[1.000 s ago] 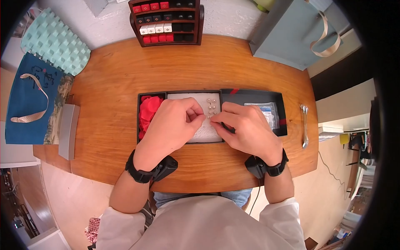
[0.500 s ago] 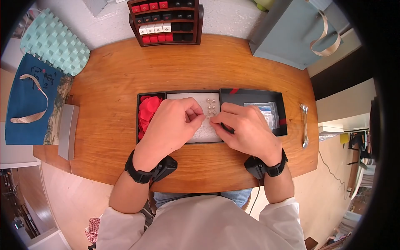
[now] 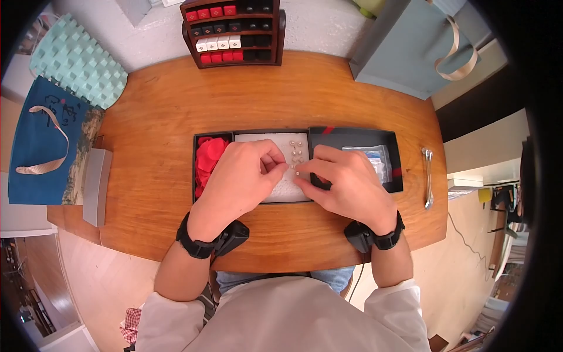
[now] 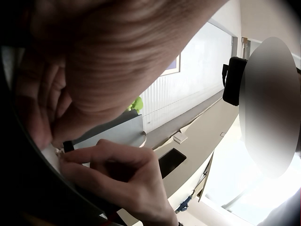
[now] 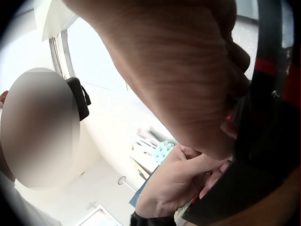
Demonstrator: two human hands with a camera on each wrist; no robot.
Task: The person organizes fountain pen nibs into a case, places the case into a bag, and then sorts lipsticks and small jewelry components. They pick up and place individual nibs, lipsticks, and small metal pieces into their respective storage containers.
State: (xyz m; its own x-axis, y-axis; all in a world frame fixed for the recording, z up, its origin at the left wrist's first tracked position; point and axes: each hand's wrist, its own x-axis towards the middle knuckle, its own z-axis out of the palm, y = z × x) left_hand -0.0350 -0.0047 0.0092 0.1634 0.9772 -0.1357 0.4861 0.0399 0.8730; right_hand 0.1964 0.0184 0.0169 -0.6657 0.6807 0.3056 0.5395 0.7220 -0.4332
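A long black box (image 3: 252, 129) on the wooden table holds a white pad (image 3: 281, 193) in its middle section, with several small pearl studs (image 3: 297, 152) in pairs. Over the pad, the left hand (image 3: 237, 179) is curled, thumb and index tips together; whether anything is between them is hidden. Close beside them, the right hand (image 3: 355, 185) pinches a tiny pearl stud (image 3: 297, 173) between thumb and index fingertips. The left wrist view shows the left hand (image 4: 108, 70) and right hand (image 4: 127, 179) nearly touching at the fingertips. Red petals (image 3: 210, 154) fill the box's left section.
The black section at right holds clear plastic packets (image 3: 375, 158). A metal tool (image 3: 428, 179) lies farther right. Behind stands a small rack (image 3: 234, 32) of coloured cubes. A blue bag (image 3: 44, 141) and grey box (image 3: 97, 188) stand left; a grey-blue bag (image 3: 404, 53) stands back right.
The right thumb and index fingertips have parted slightly, showing the small pearl between them. The left hand has barely moved.
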